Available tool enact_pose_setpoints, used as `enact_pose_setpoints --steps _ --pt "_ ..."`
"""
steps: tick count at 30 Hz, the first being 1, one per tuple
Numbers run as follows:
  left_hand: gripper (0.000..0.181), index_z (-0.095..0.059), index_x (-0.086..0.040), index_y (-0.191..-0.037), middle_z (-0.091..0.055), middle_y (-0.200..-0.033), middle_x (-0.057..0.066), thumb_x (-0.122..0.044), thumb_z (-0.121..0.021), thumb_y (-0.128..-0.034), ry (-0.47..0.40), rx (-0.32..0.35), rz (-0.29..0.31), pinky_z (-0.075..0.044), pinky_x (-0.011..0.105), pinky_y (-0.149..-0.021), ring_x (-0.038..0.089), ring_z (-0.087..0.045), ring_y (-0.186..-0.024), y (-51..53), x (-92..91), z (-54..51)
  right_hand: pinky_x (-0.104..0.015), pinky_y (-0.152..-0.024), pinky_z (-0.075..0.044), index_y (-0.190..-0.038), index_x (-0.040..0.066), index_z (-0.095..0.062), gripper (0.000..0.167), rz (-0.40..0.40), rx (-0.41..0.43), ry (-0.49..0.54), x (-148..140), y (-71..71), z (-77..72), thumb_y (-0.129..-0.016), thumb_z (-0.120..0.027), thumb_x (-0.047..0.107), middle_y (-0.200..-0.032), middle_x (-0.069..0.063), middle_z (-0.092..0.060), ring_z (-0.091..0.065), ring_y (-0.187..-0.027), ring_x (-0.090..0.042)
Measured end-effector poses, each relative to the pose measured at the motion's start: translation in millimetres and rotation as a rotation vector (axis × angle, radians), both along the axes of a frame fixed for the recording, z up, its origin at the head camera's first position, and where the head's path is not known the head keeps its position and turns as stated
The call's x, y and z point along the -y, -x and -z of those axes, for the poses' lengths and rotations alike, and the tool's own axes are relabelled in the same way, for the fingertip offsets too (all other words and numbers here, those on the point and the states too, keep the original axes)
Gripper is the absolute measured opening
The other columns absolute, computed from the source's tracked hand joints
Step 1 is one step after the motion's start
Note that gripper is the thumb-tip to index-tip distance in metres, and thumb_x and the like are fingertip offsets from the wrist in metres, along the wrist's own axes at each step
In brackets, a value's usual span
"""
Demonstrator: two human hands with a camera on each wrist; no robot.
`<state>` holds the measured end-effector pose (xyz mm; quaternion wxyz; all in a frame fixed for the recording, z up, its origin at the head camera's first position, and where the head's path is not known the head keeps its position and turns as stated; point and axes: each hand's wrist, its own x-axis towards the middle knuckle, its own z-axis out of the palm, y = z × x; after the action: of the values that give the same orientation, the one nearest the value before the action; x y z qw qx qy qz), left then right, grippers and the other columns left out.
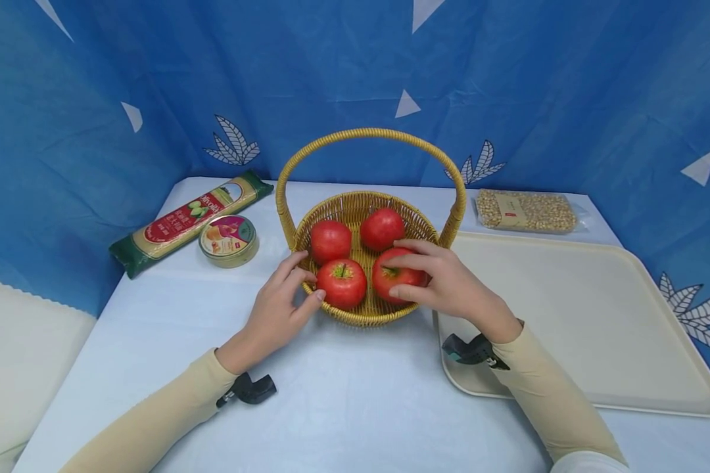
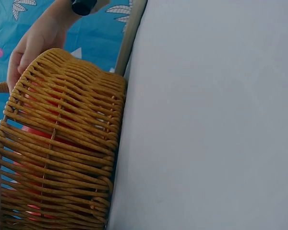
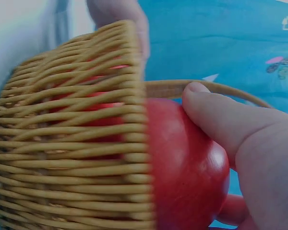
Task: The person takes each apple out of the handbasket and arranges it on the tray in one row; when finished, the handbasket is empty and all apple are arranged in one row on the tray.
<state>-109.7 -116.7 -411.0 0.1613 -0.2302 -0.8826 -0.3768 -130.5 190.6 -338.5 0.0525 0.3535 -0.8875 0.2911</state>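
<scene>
A yellow wicker basket (image 1: pixel 363 320) with a tall arched handle stands upright on the table, holding several red apples. My right hand (image 1: pixel 444 276) grips the front-right apple (image 1: pixel 384 279) from above, with thumb and fingers around it. In the right wrist view, that apple (image 3: pixel 182 167) bulges above the basket's rim (image 3: pixel 134 120) under the thumb. My left hand (image 1: pixel 278 309) holds the basket's left rim with bent fingers, its thumb beside the front-left apple (image 1: pixel 343 289). Two more apples lie behind, a left one (image 1: pixel 330 242) and a right one (image 1: pixel 382 228).
A cream tray (image 1: pixel 568 315) lies right of the basket, under my right forearm. Behind it is a bag of pale beans or kernels (image 1: pixel 529 211). At the left lie a pasta packet (image 1: pixel 183 223) and a round tin (image 1: pixel 229 242). A blue curtain (image 1: pixel 343 66) hangs behind.
</scene>
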Motion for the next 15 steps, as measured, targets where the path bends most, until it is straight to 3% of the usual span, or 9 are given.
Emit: enact_pose_setpoints --steps 6,11,15 --pt "0.023 -0.066 -0.006 -0.105 -0.050 -0.151 0.020 -0.025 -0.068 -0.0929 0.009 0.001 -0.004 -0.047 0.060 -0.109 0.036 -0.048 -0.141 1.3 0.7 0.8 -0.026 -0.070 -0.058 -0.122 0.014 -0.074 0.044 0.007 0.015 0.050 -16.0 -11.4 -23.5 -0.080 -0.086 0.017 -0.135 -0.016 -0.064 -0.064 -0.111 -0.028" --pt "0.024 -0.066 -0.006 -0.105 -0.050 -0.151 0.020 -0.026 -0.068 -0.0927 0.003 0.003 -0.004 -0.047 0.059 -0.109 0.035 -0.049 -0.141 0.9 0.6 0.6 -0.023 -0.068 -0.057 -0.122 0.011 -0.074 0.045 0.022 0.002 0.103 -37.0 -23.2 -44.3 -0.078 -0.086 0.009 -0.135 -0.016 -0.065 -0.061 -0.112 -0.022" --pt "0.023 -0.066 -0.006 -0.104 -0.050 -0.152 0.019 -0.026 -0.068 -0.0924 -0.002 0.003 -0.005 -0.047 0.060 -0.109 0.035 -0.048 -0.142 0.3 0.1 -0.1 -0.019 -0.068 -0.055 -0.121 0.009 -0.074 0.048 0.048 -0.020 0.152 -53.8 -30.7 -56.7 -0.075 -0.086 0.002 -0.135 -0.015 -0.065 -0.059 -0.112 -0.009"
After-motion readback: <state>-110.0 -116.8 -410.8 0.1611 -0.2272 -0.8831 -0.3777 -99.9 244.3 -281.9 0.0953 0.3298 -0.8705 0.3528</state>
